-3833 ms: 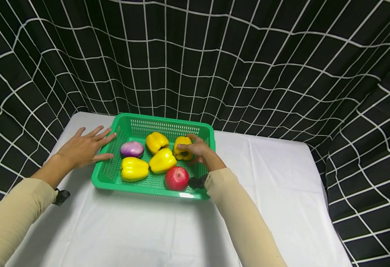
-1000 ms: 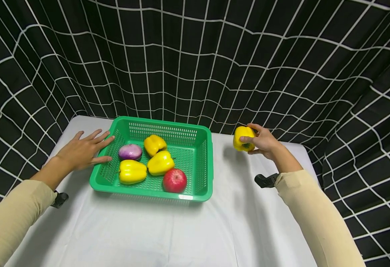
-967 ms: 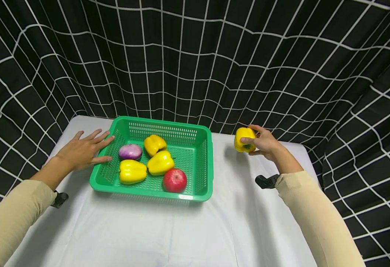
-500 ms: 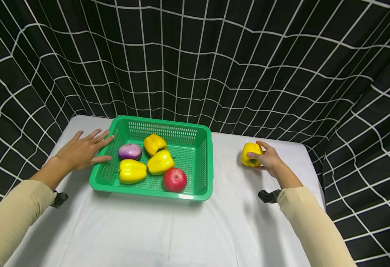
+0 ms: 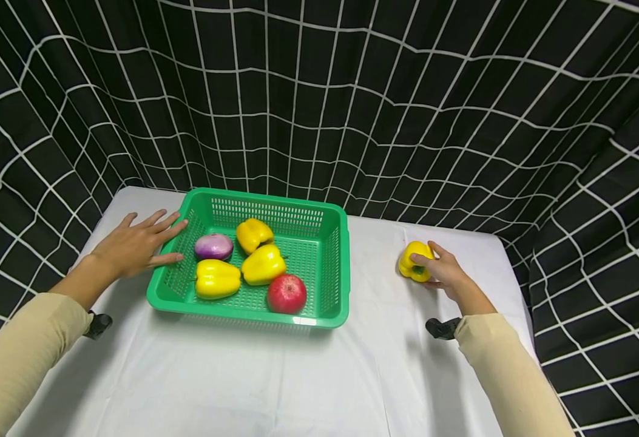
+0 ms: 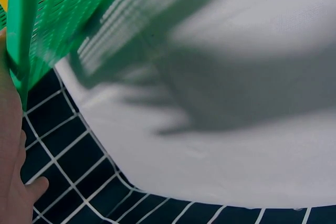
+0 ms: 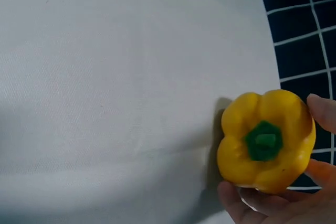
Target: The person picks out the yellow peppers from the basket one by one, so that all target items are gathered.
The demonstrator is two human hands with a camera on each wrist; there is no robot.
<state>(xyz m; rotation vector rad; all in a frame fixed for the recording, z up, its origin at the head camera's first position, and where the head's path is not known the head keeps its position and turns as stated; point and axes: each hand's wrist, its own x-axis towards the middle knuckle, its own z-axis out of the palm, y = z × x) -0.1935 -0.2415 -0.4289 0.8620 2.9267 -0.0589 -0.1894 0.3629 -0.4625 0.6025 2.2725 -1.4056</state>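
On the right of the white-covered table, my right hand holds a yellow bell pepper between thumb and fingers. In the right wrist view the bell pepper turns its green stem toward the camera, and it looks to be at the cloth. Fingers spread and straight, my left hand touches the left rim of a green plastic basket. Inside the basket lie three more yellow bell peppers, a purple-and-white oval vegetable and a red pomegranate.
White cloth covers the table in front of the basket and between it and my right hand. A black curtain with white grid lines hangs behind and along both sides. Each wrist carries a black camera mount.
Earlier my right hand took the bell pepper from the basket's right end and carried it right. Since then the pepper has come down toward the cloth, nearer me. My left hand has stayed put.
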